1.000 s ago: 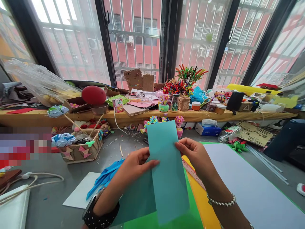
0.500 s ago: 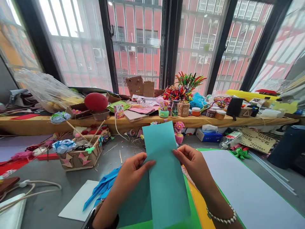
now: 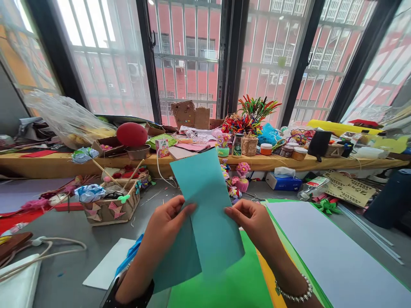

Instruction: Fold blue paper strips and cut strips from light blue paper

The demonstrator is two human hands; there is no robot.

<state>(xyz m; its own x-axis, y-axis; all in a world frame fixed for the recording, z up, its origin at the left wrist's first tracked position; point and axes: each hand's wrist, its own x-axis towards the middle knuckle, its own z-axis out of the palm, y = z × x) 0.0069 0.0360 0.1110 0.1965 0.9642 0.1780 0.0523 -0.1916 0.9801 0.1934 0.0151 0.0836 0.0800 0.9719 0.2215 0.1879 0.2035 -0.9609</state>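
Observation:
Both hands hold a folded sheet of teal paper (image 3: 205, 205) up above the grey table (image 3: 70, 239). My left hand (image 3: 165, 224) pinches its left edge, thumb on the front. My right hand (image 3: 252, 222) pinches the right edge; a beaded bracelet is on that wrist. The sheet's top tilts to the left. A darker teal flap hangs behind, by my left forearm. Under the hands lie a green sheet (image 3: 224, 286), an orange sheet (image 3: 269, 273) and a large white sheet (image 3: 327, 252).
A cardboard basket (image 3: 111, 205) with paper flowers stands at left. Blue folded paper (image 3: 130, 256) lies on a white sheet (image 3: 105, 269). A cable (image 3: 48, 248) runs at far left. The wooden sill (image 3: 192, 160) is crowded with craft items, jars and a red balloon (image 3: 131, 134).
The teal sheet has risen a little and its top has swung to the left. Both hands keep their pinch and have shifted slightly left.

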